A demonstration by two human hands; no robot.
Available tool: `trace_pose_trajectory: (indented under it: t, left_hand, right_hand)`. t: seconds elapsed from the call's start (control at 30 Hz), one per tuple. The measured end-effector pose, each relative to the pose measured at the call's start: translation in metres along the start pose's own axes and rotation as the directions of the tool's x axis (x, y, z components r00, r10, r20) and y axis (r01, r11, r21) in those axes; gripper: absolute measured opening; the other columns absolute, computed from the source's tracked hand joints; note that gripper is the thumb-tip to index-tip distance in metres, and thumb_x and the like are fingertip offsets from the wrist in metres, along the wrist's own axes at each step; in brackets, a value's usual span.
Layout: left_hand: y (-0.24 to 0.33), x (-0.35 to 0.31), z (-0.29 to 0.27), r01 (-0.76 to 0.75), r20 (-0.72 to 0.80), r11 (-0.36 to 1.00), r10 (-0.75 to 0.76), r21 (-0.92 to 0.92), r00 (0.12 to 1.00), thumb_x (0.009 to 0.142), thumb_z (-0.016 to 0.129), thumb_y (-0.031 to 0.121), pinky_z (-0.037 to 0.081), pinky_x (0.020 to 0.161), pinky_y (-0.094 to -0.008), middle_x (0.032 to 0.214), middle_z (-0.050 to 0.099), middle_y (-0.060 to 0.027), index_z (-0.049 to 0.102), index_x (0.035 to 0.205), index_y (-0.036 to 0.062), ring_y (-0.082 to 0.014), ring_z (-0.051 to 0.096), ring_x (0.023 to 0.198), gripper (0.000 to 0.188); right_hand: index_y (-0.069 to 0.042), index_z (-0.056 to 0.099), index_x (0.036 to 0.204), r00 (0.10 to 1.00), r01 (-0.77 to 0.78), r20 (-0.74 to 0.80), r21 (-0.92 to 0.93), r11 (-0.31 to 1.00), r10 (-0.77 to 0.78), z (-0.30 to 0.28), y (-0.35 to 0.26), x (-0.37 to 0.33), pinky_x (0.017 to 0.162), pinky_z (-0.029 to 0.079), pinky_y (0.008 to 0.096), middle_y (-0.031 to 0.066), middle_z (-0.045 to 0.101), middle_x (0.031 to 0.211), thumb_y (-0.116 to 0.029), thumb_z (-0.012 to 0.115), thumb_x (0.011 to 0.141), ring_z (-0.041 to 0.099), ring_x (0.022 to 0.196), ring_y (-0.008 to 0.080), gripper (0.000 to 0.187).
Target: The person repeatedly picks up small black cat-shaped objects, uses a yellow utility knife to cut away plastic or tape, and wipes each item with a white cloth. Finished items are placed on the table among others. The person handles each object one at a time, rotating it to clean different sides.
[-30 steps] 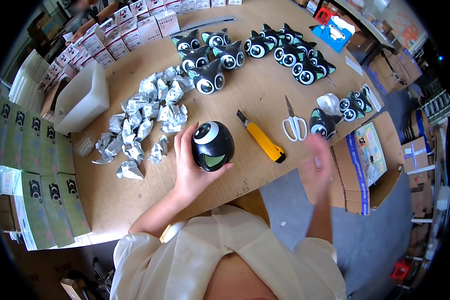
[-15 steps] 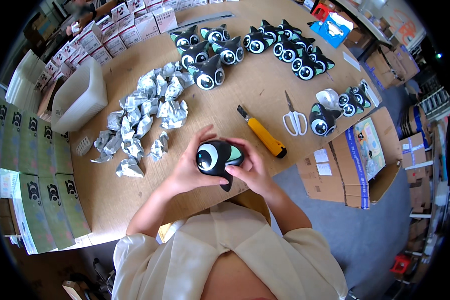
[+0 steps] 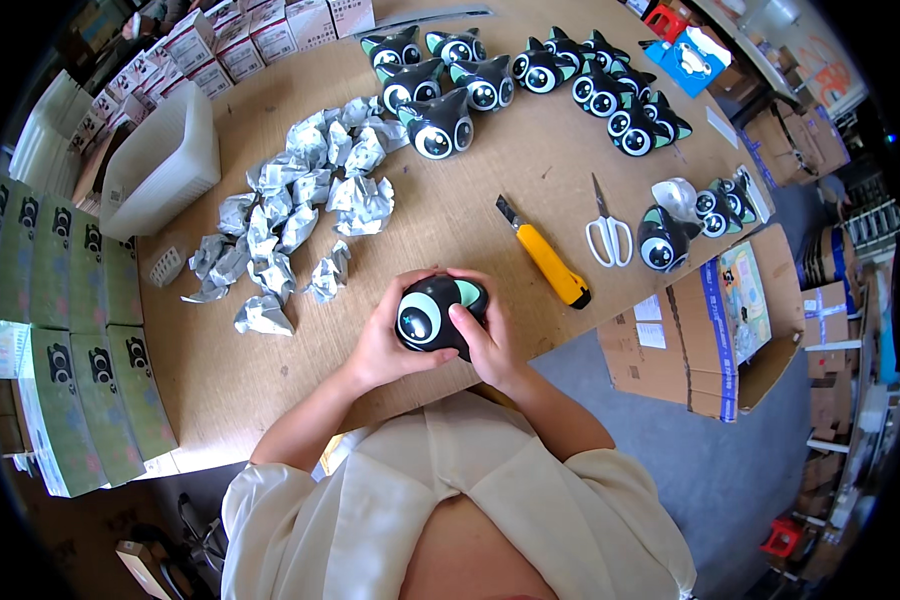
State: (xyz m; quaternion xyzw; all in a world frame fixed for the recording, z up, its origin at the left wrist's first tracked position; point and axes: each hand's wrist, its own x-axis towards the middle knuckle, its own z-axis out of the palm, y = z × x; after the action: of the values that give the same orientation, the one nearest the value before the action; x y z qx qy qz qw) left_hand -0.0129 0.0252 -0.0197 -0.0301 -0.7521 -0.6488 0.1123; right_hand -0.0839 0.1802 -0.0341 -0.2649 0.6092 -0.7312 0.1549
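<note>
A glossy black cat-head figure (image 3: 423,318) with a big white eye and a mint-green ear is held between both hands above the table's near edge. My left hand (image 3: 378,340) wraps its left side. On its right side, my right hand (image 3: 492,335) grips it, the thumb lying across the front by the green patch. Crumpled silver-grey paper wads (image 3: 310,185) lie beyond my left hand. A yellow box cutter (image 3: 552,266) with its dark blade end pointing away lies right of my hands, and white-handled scissors (image 3: 608,240) lie farther right.
Black cat heads stand in a left group (image 3: 438,125) and a right group (image 3: 620,100) at the back, with a few more (image 3: 662,240) by the right edge. A white plastic bin (image 3: 175,165), green boxes (image 3: 65,280) and white boxes (image 3: 270,35) line the left. An open carton (image 3: 670,350) stands right.
The cat head has been turned in my hands, so its pointed end no longer sticks out below. My fingers have closed more tightly around it. The whole view has shifted slightly.
</note>
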Motion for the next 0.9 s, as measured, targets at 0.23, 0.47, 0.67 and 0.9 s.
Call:
trace_pose_trajectory:
  t: [0.23, 0.47, 0.67, 0.9]
  left_hand:
    - [-0.003, -0.004, -0.005, 0.066, -0.024, 0.896, -0.085, -0.439, 0.996, 0.074, 0.081, 0.034, 0.040, 0.107, -0.0415, 0.142, 0.045, -0.0140, 0.035, 0.142, 0.0062, -0.0240, 0.044, 0.132, 0.087]
    - [0.021, -0.002, -0.010, 0.498, 0.321, 0.317, -0.473, -0.807, 0.821, 0.097, 0.024, 0.066, 0.051, 0.093, -0.0559, 0.138, 0.051, -0.0121, 0.035, 0.145, 0.0116, -0.0298, 0.055, 0.121, 0.073]
    - [0.011, -0.008, -0.020, 0.357, -0.097, 0.714, -0.509, -0.602, 0.855, 0.084, 0.076, 0.028, 0.054, 0.089, -0.0376, 0.126, 0.051, -0.0153, 0.031, 0.140, 0.0019, -0.0224, 0.055, 0.115, 0.076]
    - [0.023, -0.012, -0.029, 0.345, -0.085, 0.888, -0.386, -0.303, 0.919, 0.072, 0.086, 0.015, 0.049, 0.094, -0.0323, 0.121, 0.056, -0.0132, 0.035, 0.137, -0.0028, -0.0198, 0.059, 0.111, 0.084]
  right_hand:
    - [0.000, 0.048, 0.126, 0.994, -0.086, 0.085, 0.237, 0.968, 0.068, -0.010, 0.003, 0.014, 0.099, 0.044, 0.0343, 0.0161, 0.057, 0.126, -0.024, 0.042, 0.102, 0.057, 0.114, 0.0222, 0.035]
    - [0.002, 0.032, 0.141, 0.992, -0.038, 0.123, 0.072, 0.997, 0.029, 0.002, -0.005, 0.033, 0.109, 0.035, 0.0356, 0.0177, 0.048, 0.135, -0.030, 0.040, 0.103, 0.046, 0.128, 0.0235, 0.050]
    - [0.000, 0.031, 0.143, 0.973, -0.135, 0.195, 0.032, 0.990, 0.127, 0.016, -0.008, 0.022, 0.104, 0.039, 0.0372, 0.0166, 0.050, 0.131, -0.025, 0.083, 0.075, 0.049, 0.124, 0.0247, 0.088]
    - [-0.004, 0.036, 0.140, 0.957, -0.021, 0.284, -0.110, 0.994, 0.052, 0.021, -0.024, 0.022, 0.099, 0.045, 0.0377, 0.0160, 0.054, 0.127, -0.010, 0.084, 0.067, 0.055, 0.118, 0.0269, 0.087]
